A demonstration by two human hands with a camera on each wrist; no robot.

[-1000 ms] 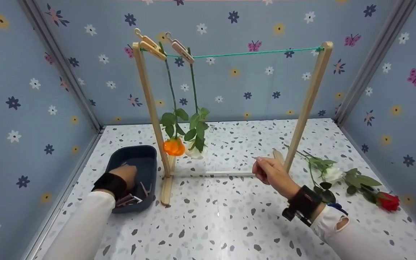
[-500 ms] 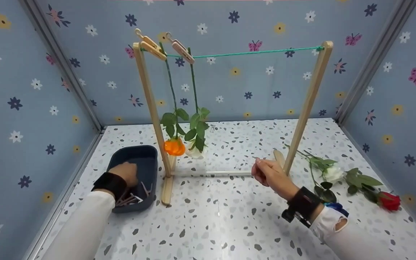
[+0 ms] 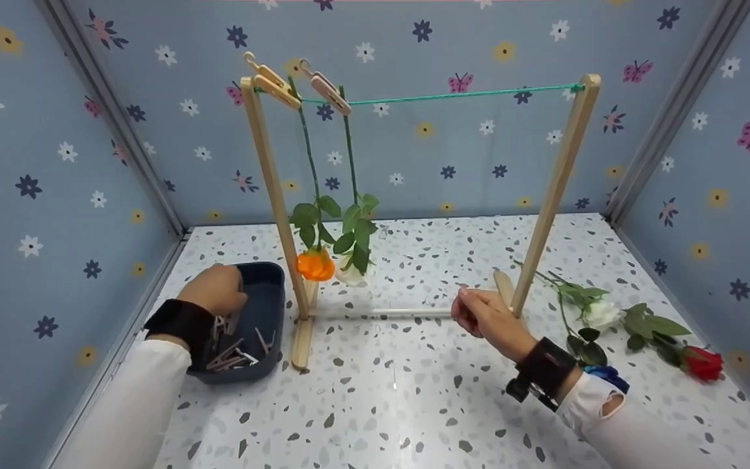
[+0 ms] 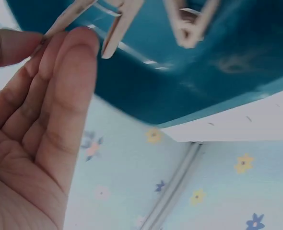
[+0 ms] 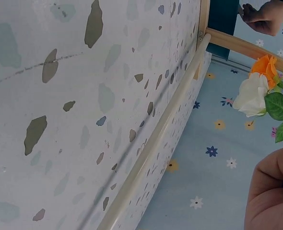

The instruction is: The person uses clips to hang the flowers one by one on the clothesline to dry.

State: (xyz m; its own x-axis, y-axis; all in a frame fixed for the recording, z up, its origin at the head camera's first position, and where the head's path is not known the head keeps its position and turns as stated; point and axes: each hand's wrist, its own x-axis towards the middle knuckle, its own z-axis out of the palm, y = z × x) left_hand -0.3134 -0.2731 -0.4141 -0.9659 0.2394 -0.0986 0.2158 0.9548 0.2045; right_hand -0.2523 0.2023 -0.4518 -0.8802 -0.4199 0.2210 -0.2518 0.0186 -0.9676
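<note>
My left hand [image 3: 214,290] is over the left side of a dark blue bin [image 3: 264,280]. In the left wrist view its thumb and fingertips pinch one leg of a beige clothespin [image 4: 70,18], whose far end is cut off by the frame. Several pinkish clothespins [image 3: 232,358] lie in the bin. My right hand [image 3: 489,319] is held in front of the rack's right post [image 3: 554,189], fingers curled, with nothing visible in it. An orange flower [image 3: 315,266] and a white flower [image 3: 351,272] hang upside down from a green string [image 3: 459,95], each by a clothespin.
On the table [image 3: 375,404] at the right lie a white rose [image 3: 601,314] and a red rose [image 3: 702,363] with leafy stems. The wooden rack's low crossbar [image 3: 388,313] runs between the two posts. Flower-patterned walls [image 3: 414,156] close the back and sides.
My left hand has risen from inside the bin and shifted up and left, uncovering more clothespins. The right hand has barely moved. The hanging flowers stay as they were.
</note>
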